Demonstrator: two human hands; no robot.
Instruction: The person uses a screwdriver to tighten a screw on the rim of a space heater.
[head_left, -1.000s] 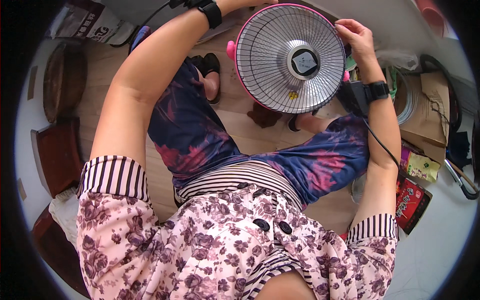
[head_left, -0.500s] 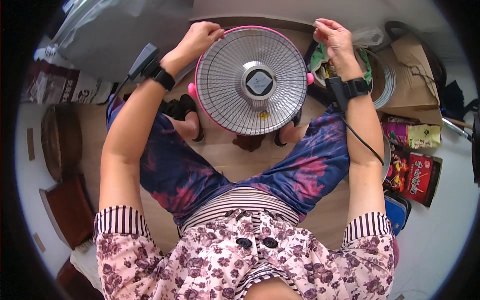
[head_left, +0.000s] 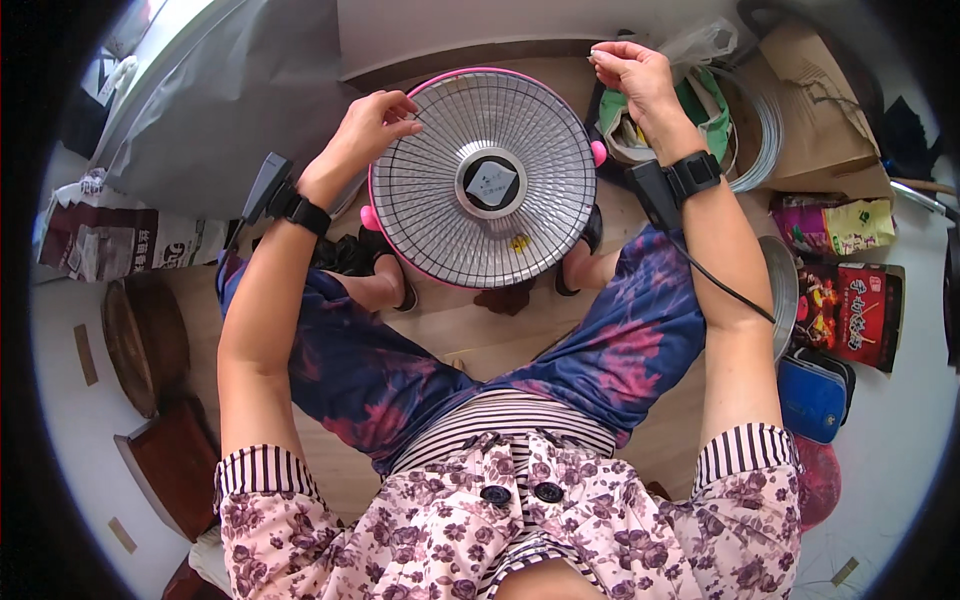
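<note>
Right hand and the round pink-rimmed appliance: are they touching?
Apart. The head view shows a strip of floor between the right hand and the round pink-rimmed appliance.

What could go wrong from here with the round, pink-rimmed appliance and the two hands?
The left hand is at the rim of the appliance; a bump might tilt or shift it. Contact is hard to tell.
The black cable along the right forearm could catch on the appliance's pink side knob if that arm swings across.
The right hand is raised in a pinch-like pose; any tiny thing there, hard to make out, might drop.
</note>
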